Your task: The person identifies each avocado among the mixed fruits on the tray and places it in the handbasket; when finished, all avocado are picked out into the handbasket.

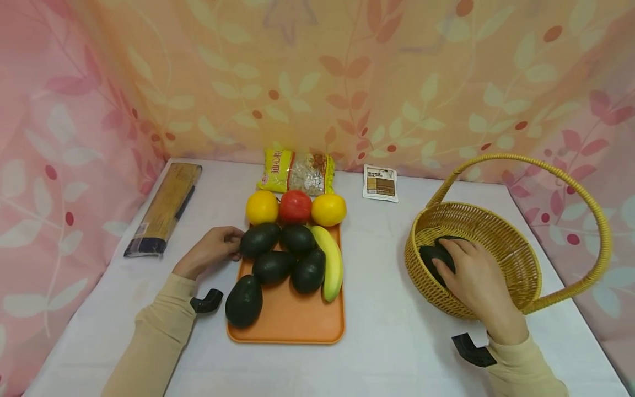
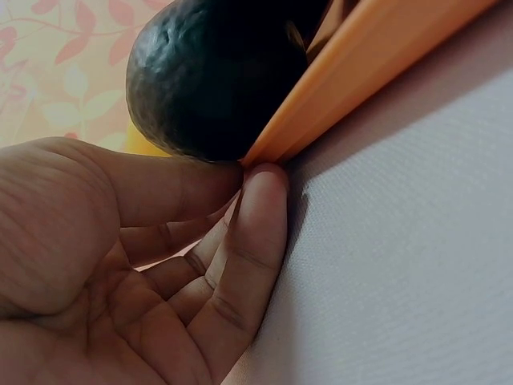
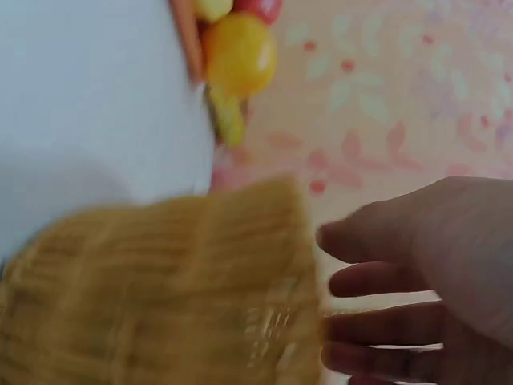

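Note:
An orange tray (image 1: 292, 322) bears several dark avocados (image 1: 244, 301), a banana (image 1: 329, 263), a red round fruit (image 1: 295, 207) and two yellow fruits (image 1: 262, 208). My left hand (image 1: 218, 247) pinches the tray's left rim (image 2: 333, 84) between thumb and fingers, just under an avocado (image 2: 212, 84). At the right, my right hand (image 1: 473, 278) reaches into a wicker basket (image 1: 496, 231), beside dark avocados (image 1: 432, 263) there. In the blurred right wrist view, the right hand (image 3: 417, 273) has its fingers extended by the basket wall (image 3: 160, 281), and no fruit shows between them.
A yellow bag of dry food (image 1: 297, 172) lies behind the fruit. A small white-and-brown packet (image 1: 380, 183) is to its right. A long brown package (image 1: 166, 207) lies at the left. The basket's tall handle (image 1: 592, 209) arches over its right side. Patterned cloth surrounds the white tabletop.

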A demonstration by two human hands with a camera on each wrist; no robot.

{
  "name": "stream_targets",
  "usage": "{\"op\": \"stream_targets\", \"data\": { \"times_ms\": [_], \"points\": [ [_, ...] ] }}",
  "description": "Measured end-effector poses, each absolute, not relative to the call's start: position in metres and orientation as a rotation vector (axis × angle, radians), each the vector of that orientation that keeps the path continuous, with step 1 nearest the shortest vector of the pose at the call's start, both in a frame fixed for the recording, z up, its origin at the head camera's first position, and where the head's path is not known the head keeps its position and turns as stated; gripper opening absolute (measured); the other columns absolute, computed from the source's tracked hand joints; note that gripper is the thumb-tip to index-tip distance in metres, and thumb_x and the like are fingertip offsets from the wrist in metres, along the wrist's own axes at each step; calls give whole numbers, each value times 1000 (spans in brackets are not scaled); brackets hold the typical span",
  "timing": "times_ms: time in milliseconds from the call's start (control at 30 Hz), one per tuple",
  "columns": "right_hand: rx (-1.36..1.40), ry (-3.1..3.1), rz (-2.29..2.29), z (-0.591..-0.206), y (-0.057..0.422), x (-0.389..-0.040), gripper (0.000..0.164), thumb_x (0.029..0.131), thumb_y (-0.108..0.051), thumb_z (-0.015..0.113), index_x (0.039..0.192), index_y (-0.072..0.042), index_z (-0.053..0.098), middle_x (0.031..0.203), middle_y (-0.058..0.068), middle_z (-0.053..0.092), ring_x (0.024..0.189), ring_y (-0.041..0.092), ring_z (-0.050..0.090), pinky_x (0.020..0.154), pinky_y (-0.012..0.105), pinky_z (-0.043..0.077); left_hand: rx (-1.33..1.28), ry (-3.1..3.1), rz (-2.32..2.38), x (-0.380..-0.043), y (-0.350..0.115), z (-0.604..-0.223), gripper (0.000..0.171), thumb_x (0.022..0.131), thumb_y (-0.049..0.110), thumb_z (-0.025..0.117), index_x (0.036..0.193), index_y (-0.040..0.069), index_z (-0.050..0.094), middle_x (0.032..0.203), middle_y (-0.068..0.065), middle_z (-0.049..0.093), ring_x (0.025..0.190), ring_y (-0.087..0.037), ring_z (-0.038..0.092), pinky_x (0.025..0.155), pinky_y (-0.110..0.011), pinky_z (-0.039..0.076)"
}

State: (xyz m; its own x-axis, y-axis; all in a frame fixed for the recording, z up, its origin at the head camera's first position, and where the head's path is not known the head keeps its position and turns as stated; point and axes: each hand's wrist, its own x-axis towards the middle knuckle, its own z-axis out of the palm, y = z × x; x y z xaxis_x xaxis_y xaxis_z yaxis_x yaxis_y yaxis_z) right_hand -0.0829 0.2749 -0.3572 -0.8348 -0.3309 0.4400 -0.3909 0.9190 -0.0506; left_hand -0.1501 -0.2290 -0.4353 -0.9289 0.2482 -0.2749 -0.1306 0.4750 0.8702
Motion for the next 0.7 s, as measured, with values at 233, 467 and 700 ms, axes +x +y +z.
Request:
{"op": "stream_targets", "data": {
  "times_ms": [233,467,700],
  "points": [
    [713,-2386,338,-345,222,-80,31,79,-8,71,108,3,67,106,21,67,95,39,60,82,50,49,95,2349,1435,-152,-228,-433,34,96,5,52,125,-12,53,99,-17,63,77,-15,60,70,-23,55],
    [1034,-2399,276,-359,151,-79,50,77,-19,79,123,-9,62,127,16,61,115,33,57,93,46,49,93,2350,1433,-152,-229,-435,35,95,6,52,125,-12,53,98,-16,65,77,-14,61,70,-23,55],
    [1304,-2463,60,-392,99,-75,52,85,-18,75,133,-22,56,143,12,51,137,33,44,110,49,41,102,2368,1401,-151,-231,-436,34,97,11,53,124,-10,54,97,-15,64,77,-14,61,71,-23,55]
  ]
}}
